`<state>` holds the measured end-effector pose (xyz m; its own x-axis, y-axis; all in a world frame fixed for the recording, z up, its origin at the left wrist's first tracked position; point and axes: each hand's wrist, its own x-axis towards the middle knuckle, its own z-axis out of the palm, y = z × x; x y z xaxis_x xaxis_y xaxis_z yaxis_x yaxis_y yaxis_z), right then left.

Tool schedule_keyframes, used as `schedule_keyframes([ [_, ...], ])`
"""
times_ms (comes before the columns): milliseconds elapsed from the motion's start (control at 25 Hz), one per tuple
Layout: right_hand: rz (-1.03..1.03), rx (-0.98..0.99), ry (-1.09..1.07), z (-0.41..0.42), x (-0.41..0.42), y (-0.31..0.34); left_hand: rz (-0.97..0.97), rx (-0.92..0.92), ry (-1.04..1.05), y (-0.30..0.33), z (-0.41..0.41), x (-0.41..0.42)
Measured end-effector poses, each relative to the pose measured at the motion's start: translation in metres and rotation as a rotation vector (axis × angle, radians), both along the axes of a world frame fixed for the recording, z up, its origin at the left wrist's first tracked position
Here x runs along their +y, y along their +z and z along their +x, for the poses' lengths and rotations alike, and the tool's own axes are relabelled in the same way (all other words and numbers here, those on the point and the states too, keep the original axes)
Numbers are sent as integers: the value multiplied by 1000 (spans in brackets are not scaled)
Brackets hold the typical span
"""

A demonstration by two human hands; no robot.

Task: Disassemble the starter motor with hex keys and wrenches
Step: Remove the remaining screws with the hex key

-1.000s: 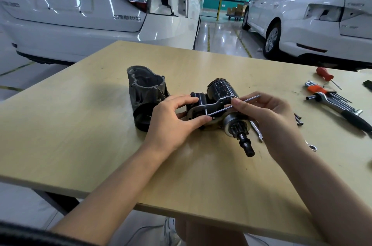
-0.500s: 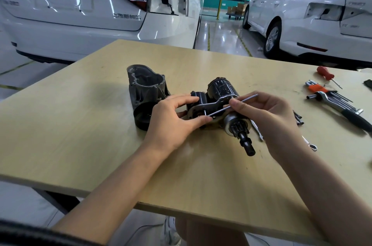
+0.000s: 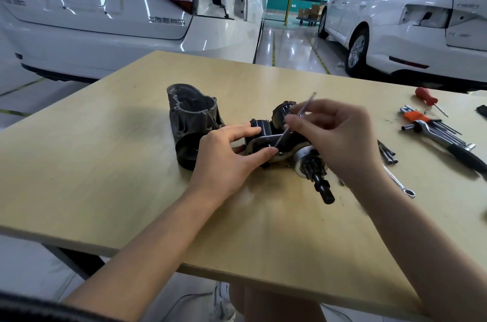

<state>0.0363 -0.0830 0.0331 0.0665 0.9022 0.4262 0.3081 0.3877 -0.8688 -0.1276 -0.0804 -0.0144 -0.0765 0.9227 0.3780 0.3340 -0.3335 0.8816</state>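
Observation:
The starter motor (image 3: 287,149) lies on the wooden table (image 3: 105,176), its black pinion shaft (image 3: 320,184) pointing toward me. My left hand (image 3: 226,153) grips its left end, thumb and index finger on the solenoid and bracket. My right hand (image 3: 340,137) pinches a thin hex key (image 3: 292,124), whose lower tip sits in a screw on the grey bracket; the upper end pokes out above my fingers. A detached grey nose housing (image 3: 192,121) stands just left of the motor.
Right of the motor lie long bolts (image 3: 387,153) and a slim wrench (image 3: 400,184). Farther right are an orange hex key set (image 3: 421,117), a ratchet wrench (image 3: 448,142) and a red screwdriver (image 3: 425,97). Two white cars stand beyond the table's far edge.
My right hand has swung the hex key from nearly flat to steeply tilted, its free end now up and closer to the left. The left hand and motor stay put.

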Motion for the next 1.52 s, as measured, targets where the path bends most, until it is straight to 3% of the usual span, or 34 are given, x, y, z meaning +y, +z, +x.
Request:
schedule_keyframes([
  [200,183,-629,45,-42,4,13,20,35,-15,0,-1,-2],
  [440,208,-833,66,-57,0,4,52,0,-46,1,-4,4],
  [520,183,-687,64,-54,0,7,-23,-19,-85,1,-6,3],
  [680,8,91,69,-15,0,16,-57,-18,-78,-2,-4,1],
  [760,-99,271,61,3,-5,9,-35,-20,-66,-2,-3,0],
  [920,-181,349,40,12,-13,-9,-30,4,-34,0,-1,0],
  [1520,-143,236,9,8,-12,-16,-14,29,-3,2,1,-1],
])
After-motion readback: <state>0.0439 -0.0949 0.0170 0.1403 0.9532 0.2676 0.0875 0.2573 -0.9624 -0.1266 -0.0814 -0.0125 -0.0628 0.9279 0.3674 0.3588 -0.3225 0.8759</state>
